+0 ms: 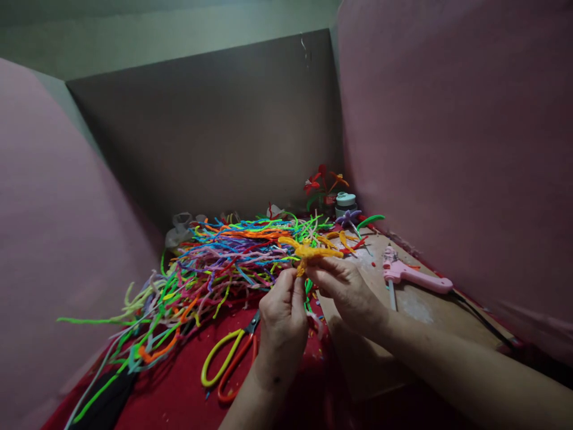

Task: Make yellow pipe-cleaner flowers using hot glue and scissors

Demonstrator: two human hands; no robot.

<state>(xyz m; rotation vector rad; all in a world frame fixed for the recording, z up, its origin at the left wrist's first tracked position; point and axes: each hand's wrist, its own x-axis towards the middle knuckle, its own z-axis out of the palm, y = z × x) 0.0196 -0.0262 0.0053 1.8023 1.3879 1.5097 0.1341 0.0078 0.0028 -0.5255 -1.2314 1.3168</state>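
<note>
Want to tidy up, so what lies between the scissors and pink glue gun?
The left hand, red cloth, the right hand and brown board, as the head view shows.

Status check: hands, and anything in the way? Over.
Left hand and right hand both pinching fuzzy yellow-orange flower-shaped piece. Possible snag: yellow-and-red-handled scissors close by, partly hidden behind left hand.

A small craft corner (170,391), shown by heaped pipe cleaners (242,248), scissors (251,325) and a pink glue gun (416,276).

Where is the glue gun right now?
In the head view, the glue gun lies on the brown board, to the right of the right hand.
</note>
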